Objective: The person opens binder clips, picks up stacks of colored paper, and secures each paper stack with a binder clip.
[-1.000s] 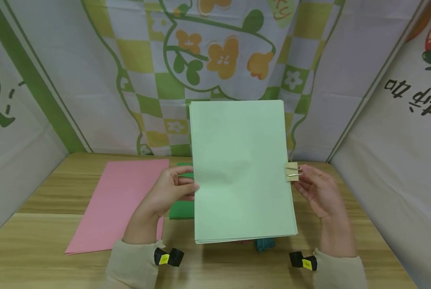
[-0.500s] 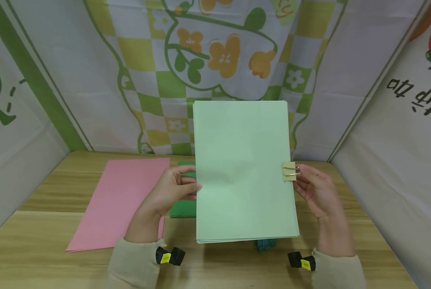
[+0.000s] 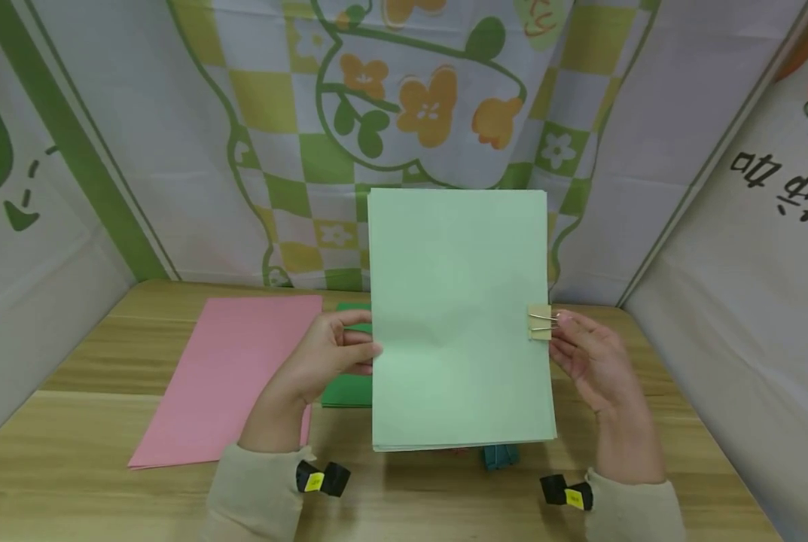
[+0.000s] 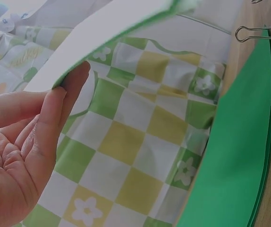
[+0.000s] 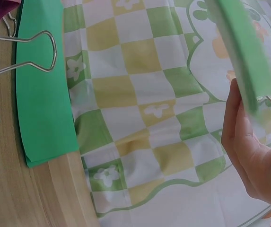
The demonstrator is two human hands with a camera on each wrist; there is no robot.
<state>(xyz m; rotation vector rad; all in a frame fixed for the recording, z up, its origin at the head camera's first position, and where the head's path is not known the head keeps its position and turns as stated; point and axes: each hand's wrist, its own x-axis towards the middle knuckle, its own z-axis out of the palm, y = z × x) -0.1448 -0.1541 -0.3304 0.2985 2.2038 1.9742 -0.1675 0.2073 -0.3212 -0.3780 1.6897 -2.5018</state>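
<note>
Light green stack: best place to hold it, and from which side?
Likely the middle of the left edge of the light green stack, coming from the left with thumb in front, as the left grip does. It's thin, its broad face towards the head camera, and the yellow clip sits on the opposite edge. Pinch all layers: they look slightly uneven along the bottom.

A stack of pale green rectangular paper sheets (image 3: 458, 271) was held raised, long sides near vertical, broad face toward the head view; its layers were slightly uneven along the lower edge. The left hand (image 3: 325, 350) pinched its left edge. A pale yellow binder clip with silver wire handles (image 3: 540, 332) overlapped the right edge, mid-height, its handles pinched by the right hand (image 3: 596, 357).
</note>
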